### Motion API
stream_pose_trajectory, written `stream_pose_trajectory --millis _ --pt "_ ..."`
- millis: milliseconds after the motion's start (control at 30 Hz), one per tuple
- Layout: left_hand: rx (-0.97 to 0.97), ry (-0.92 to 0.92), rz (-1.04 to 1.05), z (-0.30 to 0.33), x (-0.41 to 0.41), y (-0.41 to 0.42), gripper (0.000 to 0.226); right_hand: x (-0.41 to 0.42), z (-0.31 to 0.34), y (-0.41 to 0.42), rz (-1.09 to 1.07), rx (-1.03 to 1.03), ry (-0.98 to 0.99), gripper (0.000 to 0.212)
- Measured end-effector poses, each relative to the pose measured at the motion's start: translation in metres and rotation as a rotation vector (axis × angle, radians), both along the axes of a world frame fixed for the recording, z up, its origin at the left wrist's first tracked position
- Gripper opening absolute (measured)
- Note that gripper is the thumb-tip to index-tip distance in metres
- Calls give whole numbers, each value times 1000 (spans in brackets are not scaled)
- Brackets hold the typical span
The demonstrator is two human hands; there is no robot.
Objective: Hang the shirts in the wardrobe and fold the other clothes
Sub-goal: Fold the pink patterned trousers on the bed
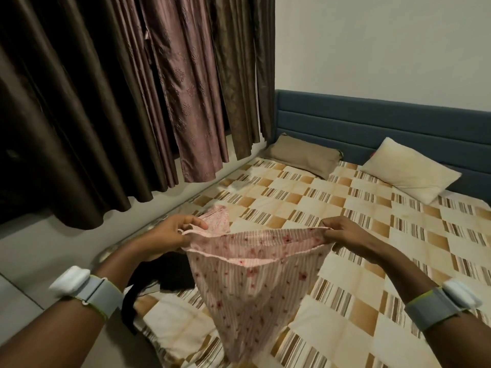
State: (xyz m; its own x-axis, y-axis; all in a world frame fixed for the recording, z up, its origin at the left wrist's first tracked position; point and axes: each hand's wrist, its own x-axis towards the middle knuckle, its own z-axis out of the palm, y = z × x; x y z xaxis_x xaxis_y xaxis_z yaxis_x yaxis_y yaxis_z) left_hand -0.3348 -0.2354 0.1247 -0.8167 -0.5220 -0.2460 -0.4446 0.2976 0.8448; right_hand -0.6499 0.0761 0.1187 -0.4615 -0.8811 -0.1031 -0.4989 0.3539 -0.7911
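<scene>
A pink striped garment with small red flowers (pixel 252 282) hangs above the bed, stretched by its top edge between both hands. My left hand (pixel 170 235) pinches the left corner of that edge. My right hand (pixel 342 232) pinches the right corner. The cloth drops to a narrow point near the bottom of the view. More of the same pink fabric (pixel 218 216) lies on the bed behind my left hand. A black garment (pixel 164 277) lies crumpled on the bed under my left forearm, partly hidden by the pink cloth.
The bed (pixel 372 235) has a checked cream and brown cover, with a brown pillow (pixel 303 155) and a cream pillow (pixel 409 173) against a blue headboard (pixel 372 123). Dark curtains (pixel 106 102) hang at the left, above a pale floor (pixel 32 251).
</scene>
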Motion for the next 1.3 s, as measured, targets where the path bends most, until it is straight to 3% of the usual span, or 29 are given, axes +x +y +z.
stream_pose_trajectory --millis 67,200,267,333,367,433,500,600,667,733,767,833,900,1000,1133,1200,1300 --pt "-163 -18 40 14 -4 -6 29 -2 6 2 -56 -38 20 64" --pt "-427 6 113 66 -20 -20 17 -9 47 -12 -103 -105 110 7" --pt "-462 78 252 102 -34 -23 15 -12 83 -22 -106 -175 177 10" --pt "-345 158 398 137 -46 -23 19 -14 118 -33 -119 -259 207 12" --pt "-189 201 411 152 -51 -23 21 -14 134 -38 -120 -305 226 13" --pt "173 314 328 180 -57 -16 24 -12 160 -45 -144 -378 263 21" --pt "325 433 302 197 -65 -4 26 -9 175 -47 -149 -370 285 24" --pt "189 547 338 213 -83 24 24 0 174 -51 -28 -116 199 17" --pt "29 549 321 218 -98 39 15 18 163 -61 84 27 178 50" --pt "-90 531 240 218 -108 58 14 44 146 -80 153 -48 115 77" --pt "-117 521 207 217 -113 64 17 60 139 -91 175 -125 74 73" --pt "-156 502 151 209 -118 74 24 84 126 -113 170 -242 58 45" --pt "-210 472 107 200 -112 72 32 92 115 -128 56 -297 184 18" --pt "-377 405 39 186 -87 39 32 68 111 -129 -121 -281 347 10" --pt "-803 66 84 154 -35 -19 34 30 128 -107 -173 -185 614 4" --pt "-784 -73 135 140 -11 -39 34 13 139 -97 -176 -73 690 8" --pt "-596 -218 126 139 12 -55 20 -14 148 -86 -156 37 602 9"
